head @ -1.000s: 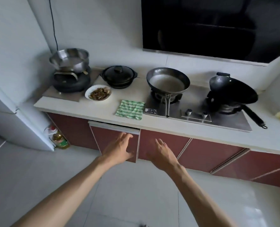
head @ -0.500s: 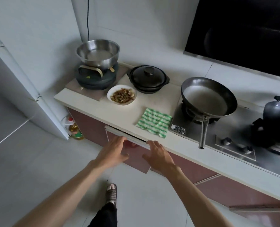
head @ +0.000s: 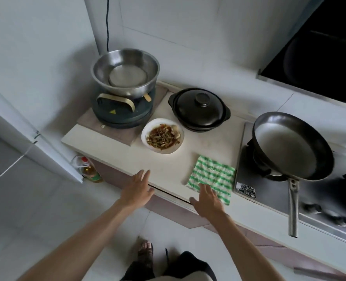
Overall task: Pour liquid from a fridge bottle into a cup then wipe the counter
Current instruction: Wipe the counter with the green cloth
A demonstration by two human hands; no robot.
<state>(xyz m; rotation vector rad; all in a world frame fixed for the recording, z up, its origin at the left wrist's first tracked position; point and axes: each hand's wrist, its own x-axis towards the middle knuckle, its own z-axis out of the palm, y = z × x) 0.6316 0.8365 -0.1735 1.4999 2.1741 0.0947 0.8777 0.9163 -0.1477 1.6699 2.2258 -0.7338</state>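
Both hands reach over the front edge of the pale surface [head: 168, 165] with fingers spread wide and holding nothing: the left hand [head: 136, 192] hangs at the edge, while the right hand [head: 206, 200] has its fingertips over the near corner of the green-and-white striped cloth [head: 212, 175]. That cloth lies flat at the front edge, just beside the left edge of the steel hob [head: 269, 197]. Behind it sit a white plate of food [head: 162, 135] and a lidded black pot [head: 199, 108], and the white fridge [head: 26, 126] stands off the surface's left end.
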